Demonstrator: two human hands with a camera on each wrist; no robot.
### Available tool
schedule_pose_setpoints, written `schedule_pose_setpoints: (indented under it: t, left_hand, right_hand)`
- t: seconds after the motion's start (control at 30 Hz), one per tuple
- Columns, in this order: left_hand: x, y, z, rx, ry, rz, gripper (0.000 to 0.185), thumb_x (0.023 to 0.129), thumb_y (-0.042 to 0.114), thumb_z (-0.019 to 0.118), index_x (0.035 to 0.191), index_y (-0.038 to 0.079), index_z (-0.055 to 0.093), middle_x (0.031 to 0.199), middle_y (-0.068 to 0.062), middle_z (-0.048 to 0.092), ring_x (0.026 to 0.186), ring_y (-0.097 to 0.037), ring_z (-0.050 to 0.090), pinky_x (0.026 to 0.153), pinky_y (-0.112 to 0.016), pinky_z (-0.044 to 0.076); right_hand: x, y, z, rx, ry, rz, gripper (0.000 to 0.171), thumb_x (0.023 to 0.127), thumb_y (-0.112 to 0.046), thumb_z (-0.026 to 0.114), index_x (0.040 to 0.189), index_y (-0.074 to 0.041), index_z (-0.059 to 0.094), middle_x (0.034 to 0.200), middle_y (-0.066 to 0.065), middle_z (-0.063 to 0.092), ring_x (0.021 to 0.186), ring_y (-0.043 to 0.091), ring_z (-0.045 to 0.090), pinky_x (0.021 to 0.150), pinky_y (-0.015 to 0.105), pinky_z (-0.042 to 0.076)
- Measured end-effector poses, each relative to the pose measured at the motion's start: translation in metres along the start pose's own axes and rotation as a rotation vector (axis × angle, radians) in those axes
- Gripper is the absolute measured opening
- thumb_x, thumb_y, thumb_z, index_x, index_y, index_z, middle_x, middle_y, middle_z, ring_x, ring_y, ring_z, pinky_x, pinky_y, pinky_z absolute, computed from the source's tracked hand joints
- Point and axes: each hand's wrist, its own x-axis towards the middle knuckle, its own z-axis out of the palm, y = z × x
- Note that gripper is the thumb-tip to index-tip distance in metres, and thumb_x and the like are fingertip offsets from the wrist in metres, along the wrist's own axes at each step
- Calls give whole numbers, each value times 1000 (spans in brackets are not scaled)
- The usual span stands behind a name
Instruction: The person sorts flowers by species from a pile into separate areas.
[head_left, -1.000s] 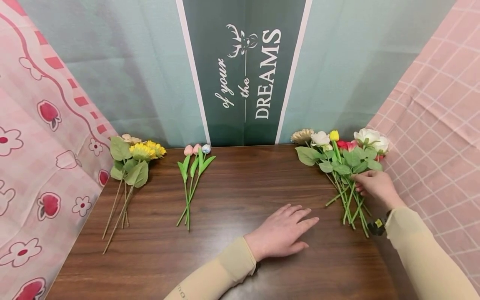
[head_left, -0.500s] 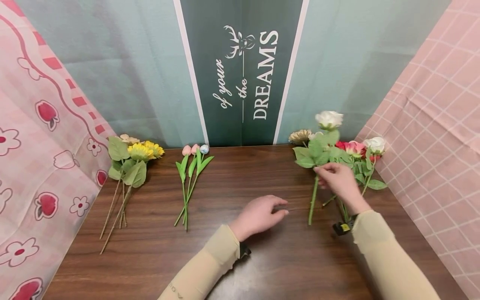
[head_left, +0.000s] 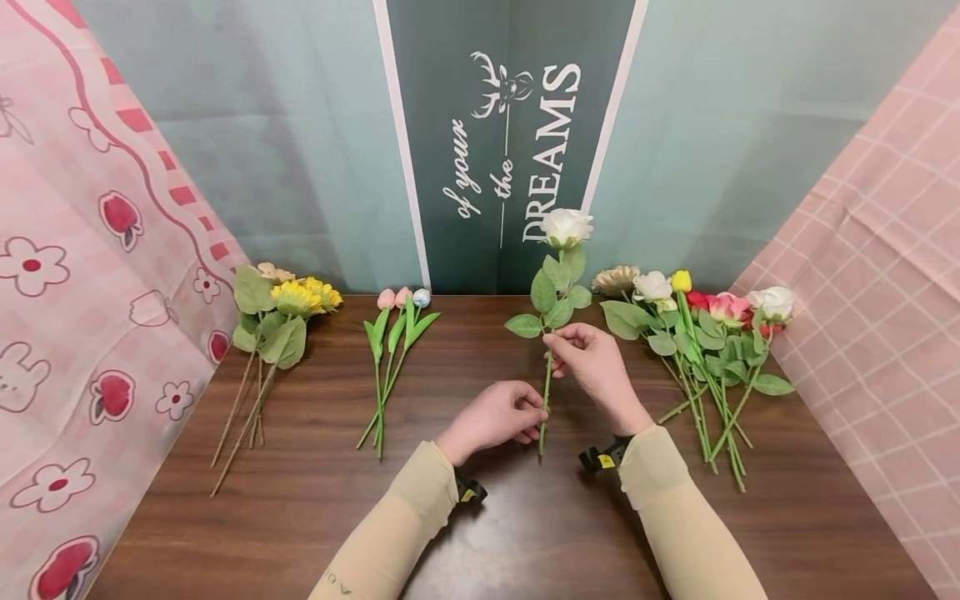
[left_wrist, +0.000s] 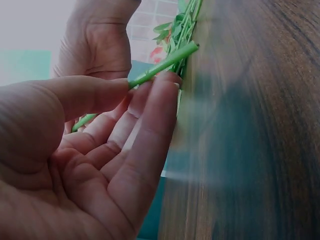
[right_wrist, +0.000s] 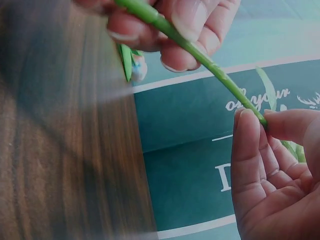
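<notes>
A white rose [head_left: 566, 227] on a green leafy stem [head_left: 546, 392] stands nearly upright over the middle of the brown wooden table [head_left: 480, 517]. My right hand [head_left: 558, 340] pinches the stem just under the leaves. My left hand [head_left: 542, 408] pinches it lower down, near the cut end. In the left wrist view the thumb and fingers of my left hand [left_wrist: 145, 82] close on the green stem [left_wrist: 165, 60]. The right wrist view has my right hand [right_wrist: 262, 117] pinching the stem [right_wrist: 210, 62] between thumb and forefinger, with the left hand [right_wrist: 165, 35] further along it.
A pile of mixed flowers [head_left: 697, 333] lies at the right of the table. Three tulips [head_left: 393, 333] lie left of centre and a sunflower bunch [head_left: 277, 325] at the far left. A green backdrop [head_left: 517, 150] stands behind, with pink cloths [head_left: 862, 250] on both sides.
My right hand has lifted the white rose out of the right pile and carried it left to the middle. My left hand has left the tabletop and taken the lower stem.
</notes>
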Motion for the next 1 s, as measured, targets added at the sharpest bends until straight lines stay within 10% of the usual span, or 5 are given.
schedule_pose_setpoints:
  t: [0.57, 0.77, 1.0]
  left_hand:
    - [1, 5, 2, 61, -14, 22, 4, 97, 3, 63, 97, 3, 66, 78, -8, 70, 66, -19, 69, 66, -41, 62]
    - [-8, 19, -16, 472, 115, 86, 15, 99, 31, 66, 105, 19, 72, 86, 8, 69, 77, -9, 65, 72, -30, 55]
    - [-26, 27, -36, 750, 263, 247, 48, 101, 42, 63, 142, 16, 59, 136, -2, 61, 123, -19, 59, 102, -40, 50]
  right_hand:
    - [-7, 0, -3, 60, -26, 54, 35, 96, -11, 73, 118, 12, 60, 94, 18, 72, 70, 17, 70, 73, 43, 63]
    - [-6, 7, -9, -17, -59, 80, 32, 96, -9, 71, 118, 12, 59, 96, 22, 71, 70, 18, 70, 72, 44, 63]
    - [0, 39, -11, -214, -213, 203, 24, 96, -3, 69, 112, 12, 59, 93, 23, 70, 66, 17, 69, 65, 37, 63]
